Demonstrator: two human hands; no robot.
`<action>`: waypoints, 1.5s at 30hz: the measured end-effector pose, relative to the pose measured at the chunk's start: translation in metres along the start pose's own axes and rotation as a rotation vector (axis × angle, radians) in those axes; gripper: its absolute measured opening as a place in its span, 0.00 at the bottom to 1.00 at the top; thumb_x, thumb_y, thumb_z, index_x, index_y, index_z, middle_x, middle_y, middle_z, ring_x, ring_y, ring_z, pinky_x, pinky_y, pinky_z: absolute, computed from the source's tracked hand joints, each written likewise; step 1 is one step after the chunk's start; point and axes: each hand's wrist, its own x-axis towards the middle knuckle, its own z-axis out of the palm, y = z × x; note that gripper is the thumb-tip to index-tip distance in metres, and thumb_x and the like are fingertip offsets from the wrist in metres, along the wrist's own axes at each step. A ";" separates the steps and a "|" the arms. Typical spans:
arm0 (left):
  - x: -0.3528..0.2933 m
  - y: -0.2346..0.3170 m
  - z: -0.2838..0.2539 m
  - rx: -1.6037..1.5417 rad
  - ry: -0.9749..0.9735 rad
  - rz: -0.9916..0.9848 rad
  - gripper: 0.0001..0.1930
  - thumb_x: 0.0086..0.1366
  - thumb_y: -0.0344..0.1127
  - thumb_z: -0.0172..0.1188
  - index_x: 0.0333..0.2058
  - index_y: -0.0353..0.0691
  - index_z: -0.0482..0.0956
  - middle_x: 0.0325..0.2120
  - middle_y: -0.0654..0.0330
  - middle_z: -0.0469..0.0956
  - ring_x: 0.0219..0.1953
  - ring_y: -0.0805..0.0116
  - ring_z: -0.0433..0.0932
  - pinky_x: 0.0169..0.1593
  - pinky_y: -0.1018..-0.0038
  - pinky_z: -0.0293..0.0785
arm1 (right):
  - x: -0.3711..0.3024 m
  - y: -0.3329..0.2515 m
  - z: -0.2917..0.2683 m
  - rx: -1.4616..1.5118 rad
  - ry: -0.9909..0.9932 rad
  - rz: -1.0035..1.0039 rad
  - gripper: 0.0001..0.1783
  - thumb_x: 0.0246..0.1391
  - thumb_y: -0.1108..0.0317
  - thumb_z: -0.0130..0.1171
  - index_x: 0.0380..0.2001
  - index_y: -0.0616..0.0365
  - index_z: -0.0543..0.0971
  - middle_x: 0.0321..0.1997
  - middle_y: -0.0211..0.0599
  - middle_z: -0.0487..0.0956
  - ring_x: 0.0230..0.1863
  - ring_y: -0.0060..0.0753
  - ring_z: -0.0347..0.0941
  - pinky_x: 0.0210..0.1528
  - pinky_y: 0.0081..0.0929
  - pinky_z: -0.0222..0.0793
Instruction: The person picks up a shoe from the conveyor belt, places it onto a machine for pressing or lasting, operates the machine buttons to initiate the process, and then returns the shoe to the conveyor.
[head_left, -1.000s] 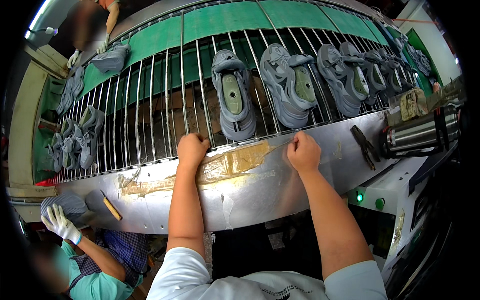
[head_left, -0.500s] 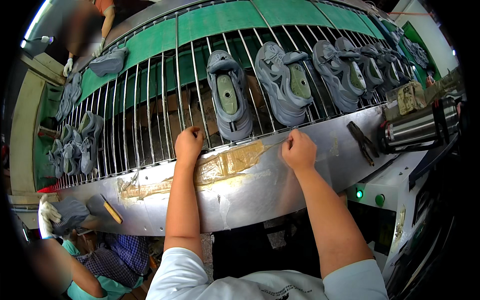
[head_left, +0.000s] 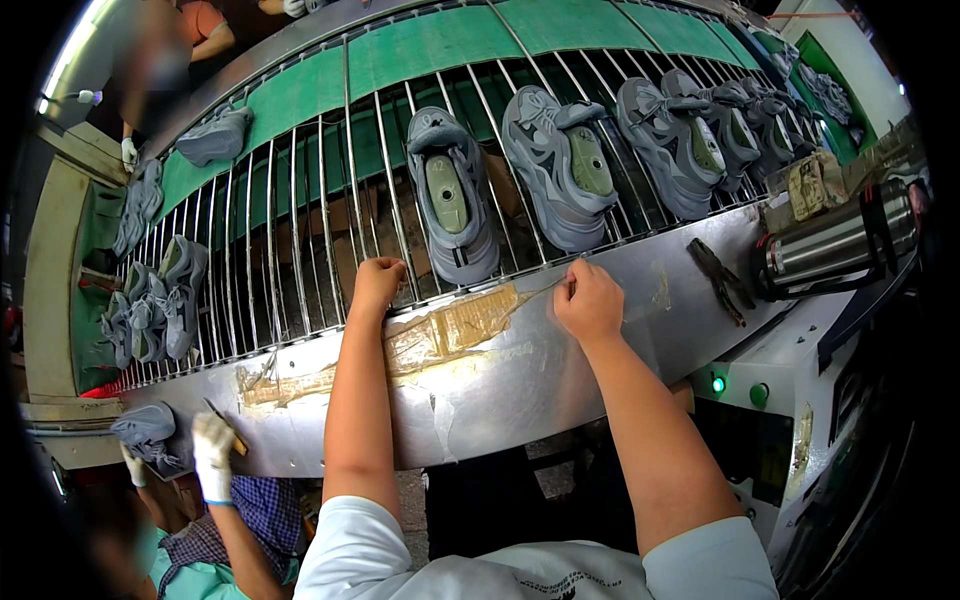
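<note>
Both hands sit at the bench's far edge, where the bench point(head_left: 520, 405) meets a row of metal rods point(head_left: 352, 160). The nearest grey shoe point(head_left: 480, 220) stands on those rods just past that edge, between the hands and a little beyond them. Its long axis runs away from the bench, roughly along the rods, heel toward the edge and toe pointing off. The left hand point(head_left: 378, 285) is nearer to it, just left of the heel and apart from it; the right hand point(head_left: 590, 300) lies farther to the right, just below the heel of a second grey shoe point(head_left: 535, 180).

The fingers of both hands are curled in narrow. A thin strand runs from the end of a brown tape patch point(head_left: 460, 328) toward the right fingers; I cannot tell whether they pinch it, nor whether the left ones hold anything.

As for containers, both shoes are open at the top, each with a green insole point(head_left: 446, 195) inside. A steel flask point(head_left: 835, 245) lies on its side by the bench's right end; its contents cannot be seen. Dark pliers point(head_left: 718, 278) rest near it. At the bench's left end, a co-worker's gloved hand point(head_left: 213, 455) is beside a yellow-handled tool point(head_left: 240, 444).
</note>
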 end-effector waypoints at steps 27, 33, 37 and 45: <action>-0.015 0.020 0.021 0.499 0.286 0.208 0.12 0.59 0.35 0.55 0.33 0.33 0.82 0.28 0.43 0.80 0.34 0.47 0.80 0.41 0.60 0.76 | -0.002 -0.008 0.005 0.018 0.040 -0.031 0.06 0.39 0.70 0.54 0.21 0.54 0.67 0.21 0.35 0.72 0.28 0.45 0.71 0.28 0.42 0.67; -0.008 0.008 0.024 0.562 0.357 0.282 0.11 0.58 0.36 0.56 0.30 0.32 0.81 0.28 0.44 0.80 0.33 0.46 0.79 0.40 0.59 0.75 | -0.003 -0.011 0.005 0.027 0.038 -0.038 0.06 0.39 0.70 0.54 0.22 0.54 0.67 0.21 0.36 0.72 0.28 0.45 0.71 0.28 0.43 0.67; -0.006 0.011 0.013 0.571 0.418 0.214 0.12 0.57 0.36 0.57 0.32 0.33 0.81 0.27 0.43 0.79 0.33 0.45 0.79 0.39 0.59 0.75 | -0.002 -0.012 0.006 0.023 0.037 -0.037 0.06 0.39 0.70 0.54 0.21 0.54 0.67 0.21 0.36 0.72 0.28 0.46 0.71 0.29 0.43 0.67; -0.018 0.014 0.001 0.434 0.523 0.245 0.12 0.58 0.37 0.56 0.31 0.32 0.79 0.25 0.45 0.79 0.31 0.46 0.78 0.37 0.60 0.73 | -0.003 -0.015 0.006 0.031 0.023 -0.018 0.06 0.39 0.69 0.54 0.21 0.54 0.67 0.21 0.36 0.72 0.27 0.46 0.71 0.29 0.43 0.67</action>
